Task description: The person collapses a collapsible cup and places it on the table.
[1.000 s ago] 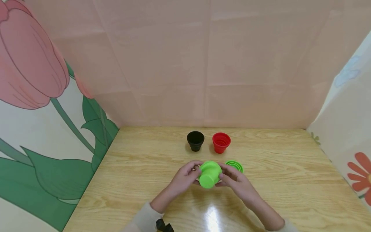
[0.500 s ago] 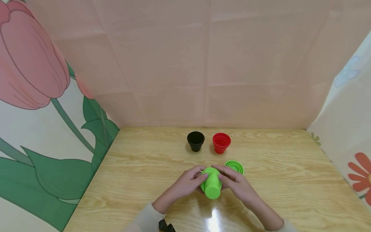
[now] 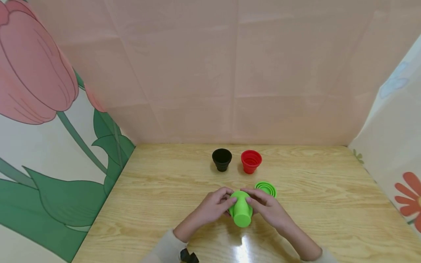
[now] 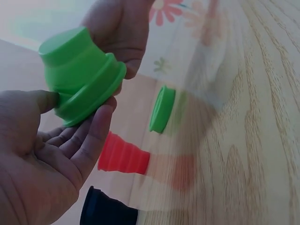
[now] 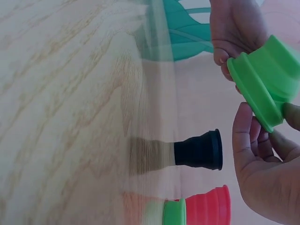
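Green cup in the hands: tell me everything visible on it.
The green cup is plain bright green, rubbery-looking, perhaps silicone. A flat round base leads into a narrow section, then a folded step and a wider rim. It is tilted, base angled up toward the head camera, mouth facing away, inside hidden. Held above the table, it is gripped near the rim by the left hand and right hand.
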`<state>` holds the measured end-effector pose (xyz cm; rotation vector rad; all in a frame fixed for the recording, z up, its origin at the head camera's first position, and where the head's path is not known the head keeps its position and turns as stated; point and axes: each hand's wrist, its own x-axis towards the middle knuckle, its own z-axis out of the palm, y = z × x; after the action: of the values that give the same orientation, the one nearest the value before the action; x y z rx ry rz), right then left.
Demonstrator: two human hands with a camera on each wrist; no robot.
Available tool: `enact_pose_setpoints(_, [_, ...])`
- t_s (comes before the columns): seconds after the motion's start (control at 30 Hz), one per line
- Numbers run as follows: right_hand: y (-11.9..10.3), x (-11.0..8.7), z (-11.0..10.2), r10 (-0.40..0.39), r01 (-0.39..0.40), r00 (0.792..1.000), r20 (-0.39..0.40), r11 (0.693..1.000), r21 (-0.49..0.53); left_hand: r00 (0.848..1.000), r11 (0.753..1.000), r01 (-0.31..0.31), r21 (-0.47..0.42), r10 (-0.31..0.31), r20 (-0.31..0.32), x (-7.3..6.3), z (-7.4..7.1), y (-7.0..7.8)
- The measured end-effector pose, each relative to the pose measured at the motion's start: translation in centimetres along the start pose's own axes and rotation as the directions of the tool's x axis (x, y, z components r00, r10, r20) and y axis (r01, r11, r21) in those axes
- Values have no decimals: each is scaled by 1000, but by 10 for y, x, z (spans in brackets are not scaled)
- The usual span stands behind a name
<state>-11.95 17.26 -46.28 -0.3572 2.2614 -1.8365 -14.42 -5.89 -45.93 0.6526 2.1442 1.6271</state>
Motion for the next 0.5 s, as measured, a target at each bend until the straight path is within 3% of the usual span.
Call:
enact_pose_setpoints(0.3, [4,1,-1,-74,75,997,29,997,-29,1000,999,-5,35,5,11,1,-1,2])
enact_pose_setpoints(0.5, [6,1,-1,-88,88,996,1,995,-42,1000,999,-7,46,7,14,2,-2,1])
